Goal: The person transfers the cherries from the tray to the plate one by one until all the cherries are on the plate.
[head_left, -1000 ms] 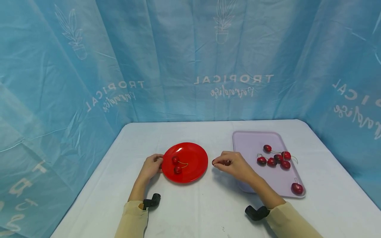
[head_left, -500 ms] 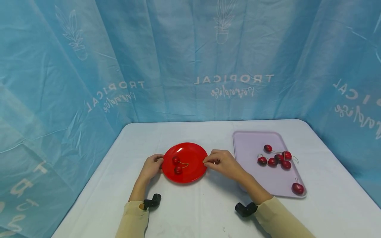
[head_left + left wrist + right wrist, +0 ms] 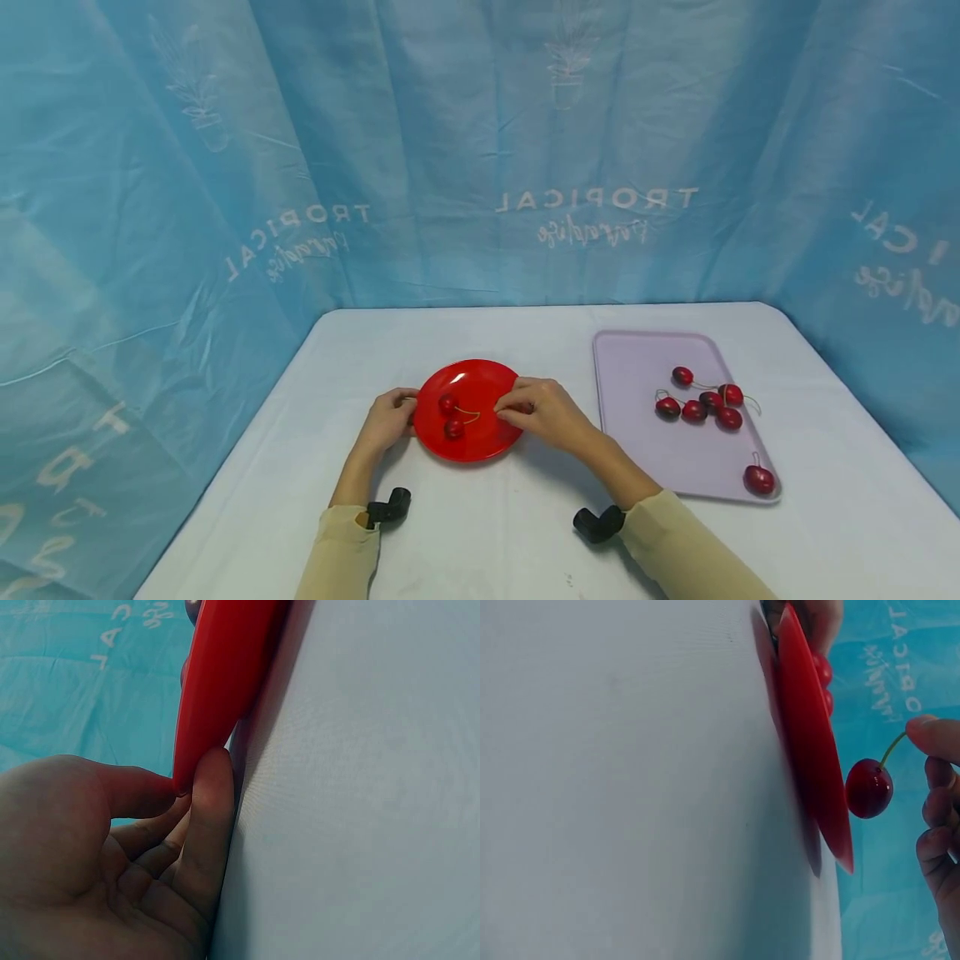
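Observation:
A round red plate [image 3: 483, 379] lies on the white table, two cherries on its left half: one behind [image 3: 447, 403], one in front [image 3: 453, 429]. My left hand [image 3: 387, 422] pinches its left rim; in the left wrist view the thumb is on top and a finger [image 3: 214, 791] underneath. Above the plate's right side, my right hand [image 3: 547, 414] holds a third cherry [image 3: 868, 789] by its stem. That dark red fruit hangs at the plate's surface in the right wrist view; whether it touches is hard to tell. In the head view the hand hides it.
A pale purple tray [image 3: 630, 442] lies to the right. Several cherries bunch near its right side, including one at the back [image 3: 682, 376], and a lone cherry [image 3: 759, 479] sits in its front right corner. A blue printed curtain [image 3: 450, 250] surrounds the table [image 3: 450, 533].
My right hand has moved left from beside the tray to over the plate's right part, carrying the cherry. The left hand keeps its hold on the rim. The head view has shifted slightly.

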Demonstrator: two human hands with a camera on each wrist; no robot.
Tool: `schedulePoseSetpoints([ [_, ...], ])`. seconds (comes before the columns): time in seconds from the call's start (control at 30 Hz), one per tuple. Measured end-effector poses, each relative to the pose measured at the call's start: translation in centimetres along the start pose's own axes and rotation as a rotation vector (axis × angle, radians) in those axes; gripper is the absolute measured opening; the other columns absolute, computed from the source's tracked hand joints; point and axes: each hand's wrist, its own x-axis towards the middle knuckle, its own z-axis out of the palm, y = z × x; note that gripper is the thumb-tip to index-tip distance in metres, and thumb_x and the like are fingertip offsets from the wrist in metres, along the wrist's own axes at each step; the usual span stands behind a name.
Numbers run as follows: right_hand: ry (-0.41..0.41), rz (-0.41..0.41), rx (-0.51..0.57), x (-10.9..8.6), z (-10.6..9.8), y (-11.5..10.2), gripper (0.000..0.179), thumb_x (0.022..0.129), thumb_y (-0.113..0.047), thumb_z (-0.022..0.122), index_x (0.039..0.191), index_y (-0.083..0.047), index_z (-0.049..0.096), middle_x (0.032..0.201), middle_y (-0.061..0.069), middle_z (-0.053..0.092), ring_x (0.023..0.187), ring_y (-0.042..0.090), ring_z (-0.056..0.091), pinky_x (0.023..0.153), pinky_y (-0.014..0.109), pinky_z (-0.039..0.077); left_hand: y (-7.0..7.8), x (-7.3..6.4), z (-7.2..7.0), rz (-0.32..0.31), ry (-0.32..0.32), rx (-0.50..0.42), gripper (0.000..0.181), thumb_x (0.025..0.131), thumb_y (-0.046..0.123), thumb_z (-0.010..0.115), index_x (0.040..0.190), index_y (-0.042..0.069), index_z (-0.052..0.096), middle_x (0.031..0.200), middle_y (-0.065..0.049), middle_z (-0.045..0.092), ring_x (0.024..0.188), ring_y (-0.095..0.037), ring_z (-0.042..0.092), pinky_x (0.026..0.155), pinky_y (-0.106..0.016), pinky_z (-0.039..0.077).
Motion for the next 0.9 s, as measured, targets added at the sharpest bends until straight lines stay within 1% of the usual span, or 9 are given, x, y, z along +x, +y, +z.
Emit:
schedulePoseSetpoints([
  [0.13, 0.010, 0.004, -0.021, 0.3, 0.7, 0.4, 0.011, 0.084, -0.014, 0.075, 0.094, -0.016, 0.077, 0.078, -0.014, 0.055, 0.068, 0.006, 0.051, 0.057, 0.021, 0.047, 0.0, 0.1, 0.1, -0.005, 0.003, 0.011, 0.030, 0.098, 0.015, 0.049, 0.124, 0.001, 0.058, 0.097, -0.013, 0.063, 0.070, -0.020, 0.062, 0.064, -0.031, 0.054],
  [0.27, 0.019, 0.003, -0.014, 0.9, 1.4, 0.8, 0.010, 0.084, -0.016, 0.075, 0.095, -0.017, 0.077, 0.078, -0.015, 0.055, 0.069, 0.006, 0.050, 0.057, 0.022, 0.047, 0.0, 0.1, 0.1, -0.003, 0.017, 0.017, 0.030, 0.098, 0.015, 0.049, 0.123, 0.001, 0.059, 0.097, -0.013, 0.063, 0.071, -0.021, 0.061, 0.064, -0.031, 0.054],
  [0.4, 0.021, 0.002, -0.010, 1.2, 2.0, 1.0, 0.011, 0.084, -0.017, 0.075, 0.095, -0.017, 0.077, 0.078, -0.015, 0.055, 0.069, 0.007, 0.051, 0.057, 0.022, 0.047, -0.1, 0.1, 0.2, -0.001, 0.010, 0.021, 0.031, 0.098, 0.015, 0.049, 0.123, 0.001, 0.059, 0.097, -0.013, 0.063, 0.071, -0.020, 0.061, 0.063, -0.031, 0.055],
  [0.5, 0.016, 0.017, -0.003, 1.5, 2.3, 1.1, 0.011, 0.084, -0.017, 0.075, 0.094, -0.018, 0.077, 0.078, -0.015, 0.056, 0.069, 0.007, 0.051, 0.058, 0.022, 0.048, -0.1, 0.1, 0.2, -0.002, 0.008, 0.020, 0.031, 0.099, 0.015, 0.048, 0.124, 0.001, 0.059, 0.098, -0.013, 0.063, 0.071, -0.021, 0.061, 0.064, -0.031, 0.055],
  [0.7, 0.012, 0.089, 0.039, 2.1, 2.8, 1.2, 0.011, 0.084, -0.017, 0.076, 0.094, -0.017, 0.077, 0.077, -0.014, 0.057, 0.070, 0.009, 0.053, 0.058, 0.024, 0.049, 0.1, 0.1, 0.2, -0.004, 0.016, 0.022, 0.030, 0.098, 0.015, 0.049, 0.123, 0.001, 0.059, 0.097, -0.013, 0.063, 0.071, -0.021, 0.061, 0.063, -0.031, 0.055],
  [0.9, -0.023, 0.114, 0.021, 2.4, 3.4, 1.7, 0.011, 0.083, -0.019, 0.076, 0.094, -0.020, 0.078, 0.077, -0.014, 0.057, 0.071, 0.009, 0.053, 0.059, 0.023, 0.049, 0.1, 0.1, 0.2, -0.008, 0.020, 0.031, 0.030, 0.098, 0.015, 0.049, 0.122, 0.001, 0.060, 0.097, -0.013, 0.063, 0.071, -0.021, 0.061, 0.063, -0.031, 0.055],
])
